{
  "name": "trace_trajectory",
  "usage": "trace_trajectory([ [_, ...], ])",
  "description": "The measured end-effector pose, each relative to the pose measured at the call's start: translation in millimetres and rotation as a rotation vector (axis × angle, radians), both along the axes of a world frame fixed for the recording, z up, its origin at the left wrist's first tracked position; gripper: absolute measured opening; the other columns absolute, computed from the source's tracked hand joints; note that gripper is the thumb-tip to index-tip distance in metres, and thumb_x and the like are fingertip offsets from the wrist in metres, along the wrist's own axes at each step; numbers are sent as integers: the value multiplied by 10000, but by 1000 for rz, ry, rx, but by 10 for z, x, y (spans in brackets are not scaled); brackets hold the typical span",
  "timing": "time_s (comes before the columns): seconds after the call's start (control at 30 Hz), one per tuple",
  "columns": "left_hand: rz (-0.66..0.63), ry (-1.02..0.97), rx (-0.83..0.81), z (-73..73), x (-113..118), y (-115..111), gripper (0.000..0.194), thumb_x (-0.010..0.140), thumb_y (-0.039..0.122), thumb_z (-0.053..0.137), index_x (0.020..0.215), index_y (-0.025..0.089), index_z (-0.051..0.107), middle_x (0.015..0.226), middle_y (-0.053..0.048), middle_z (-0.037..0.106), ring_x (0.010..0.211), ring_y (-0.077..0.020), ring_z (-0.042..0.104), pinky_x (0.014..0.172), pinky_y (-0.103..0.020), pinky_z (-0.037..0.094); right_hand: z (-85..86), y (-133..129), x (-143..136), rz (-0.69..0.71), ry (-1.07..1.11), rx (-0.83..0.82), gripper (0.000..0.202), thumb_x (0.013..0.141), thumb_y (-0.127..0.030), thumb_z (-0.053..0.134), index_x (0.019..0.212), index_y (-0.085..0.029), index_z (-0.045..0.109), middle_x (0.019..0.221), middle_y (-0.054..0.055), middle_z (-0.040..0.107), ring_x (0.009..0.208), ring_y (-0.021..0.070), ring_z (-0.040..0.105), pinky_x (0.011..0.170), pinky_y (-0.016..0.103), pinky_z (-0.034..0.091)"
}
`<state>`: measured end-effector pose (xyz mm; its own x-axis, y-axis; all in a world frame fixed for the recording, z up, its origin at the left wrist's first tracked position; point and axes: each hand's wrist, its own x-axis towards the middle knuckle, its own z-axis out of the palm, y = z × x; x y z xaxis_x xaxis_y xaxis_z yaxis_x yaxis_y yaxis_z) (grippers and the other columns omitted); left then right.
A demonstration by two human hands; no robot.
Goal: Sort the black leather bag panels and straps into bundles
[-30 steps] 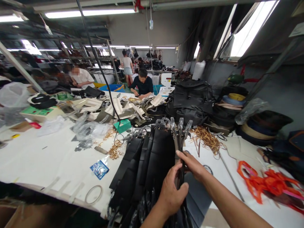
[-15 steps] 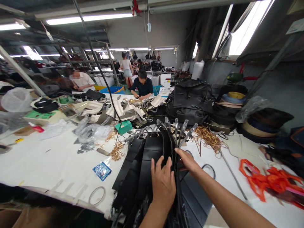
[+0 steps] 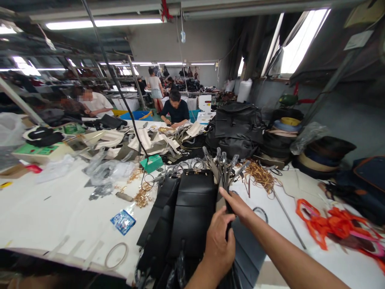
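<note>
Black leather bag pieces (image 3: 192, 200) with gold fittings at their top lie overlapping on the table in front of me. To their right a bunch of similar pieces stands on edge, its plastic-wrapped straps (image 3: 224, 160) fanned out at the top. My left hand (image 3: 219, 243) is closed at the near edge of this bunch, fingers bent around it. Higher up, my right hand (image 3: 237, 205) grips the same bunch from the right, its inner fingers partly hidden. A dark grey panel (image 3: 248, 249) lies beneath my right forearm.
Gold hardware (image 3: 142, 196), a blue packet (image 3: 123, 221) and a ring (image 3: 116, 255) lie on the left. Brown strips (image 3: 259, 176), a metal rod (image 3: 289, 220) and orange ribbon (image 3: 319, 220) are on the right. A black bag (image 3: 237, 128) stands behind; a co-worker (image 3: 175, 108) sits opposite.
My left hand has moved right, off the middle panel to the upright bunch, and its spread fingers have closed. The black pieces have parted, showing more of the middle one. The view has shifted slightly right.
</note>
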<state>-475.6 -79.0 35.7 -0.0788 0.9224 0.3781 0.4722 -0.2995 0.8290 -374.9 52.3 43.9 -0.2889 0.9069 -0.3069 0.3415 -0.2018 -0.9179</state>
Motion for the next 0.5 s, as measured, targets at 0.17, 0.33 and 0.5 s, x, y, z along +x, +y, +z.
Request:
trace_trajectory([
  [0.17,213,-76,-30,-79,-295,66,296,846,140,533,1125,216,597,1250,-92,637,1202,-232,589,1062,-435,479,-61,29,49,25,-84,100,304,756,-402,603,927,-156,656,891,77,701,883,274,628,790,355,478],
  [0.33,704,200,-294,-463,-1140,185,614,850,347,604,1351,15,480,1366,-281,536,1321,-404,478,1090,-587,400,-118,47,98,18,-52,71,235,744,-355,545,854,-170,636,799,43,674,799,246,610,689,317,464],
  [0.5,604,318,-205,-449,-1091,98,658,908,370,543,1457,42,390,1383,-244,550,1305,-341,520,1081,-509,445,-130,61,99,9,1,25,324,776,-417,615,981,-173,670,963,71,716,978,286,635,804,348,500],
])
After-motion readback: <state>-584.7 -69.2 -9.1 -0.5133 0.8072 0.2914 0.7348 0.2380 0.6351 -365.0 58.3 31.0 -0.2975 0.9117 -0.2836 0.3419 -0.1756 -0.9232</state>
